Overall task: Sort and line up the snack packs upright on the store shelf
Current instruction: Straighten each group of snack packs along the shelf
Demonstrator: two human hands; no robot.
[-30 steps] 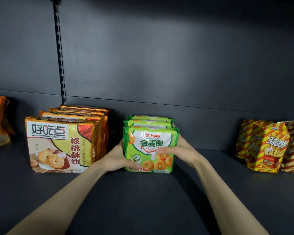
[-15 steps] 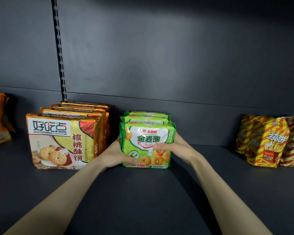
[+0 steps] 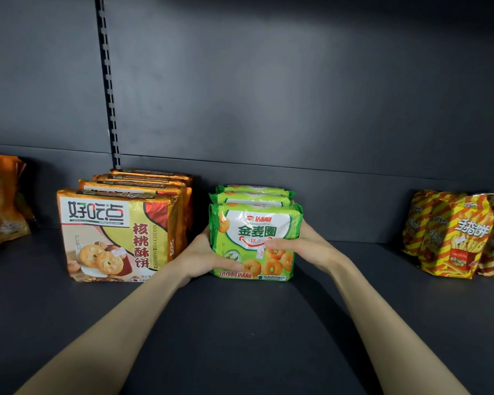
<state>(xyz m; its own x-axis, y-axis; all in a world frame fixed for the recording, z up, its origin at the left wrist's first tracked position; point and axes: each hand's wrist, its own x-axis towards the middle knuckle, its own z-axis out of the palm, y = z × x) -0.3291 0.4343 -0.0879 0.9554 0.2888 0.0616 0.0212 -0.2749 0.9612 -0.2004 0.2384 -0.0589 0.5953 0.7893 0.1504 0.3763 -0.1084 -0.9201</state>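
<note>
Shelf: the shelf (image 3: 240, 337) carries every pack, with the back wall (image 3: 297, 95) behind them.
Far left: a loose bag (image 3: 0, 201), well apart from the cookie packs (image 3: 111, 232).
Left of middle: the cookie packs stand one behind another, the rearmost below the slotted rail (image 3: 107, 81).
Middle: the biscuit packs (image 3: 254, 223) stand three deep, just right of the cookie packs.
Hands: the left hand (image 3: 203, 258) is between the two rows and the right hand (image 3: 311, 246) is on the biscuit packs' right side, with both thumbs on the front pack.
Right: snack bags (image 3: 451, 238) side by side, well apart.
</note>
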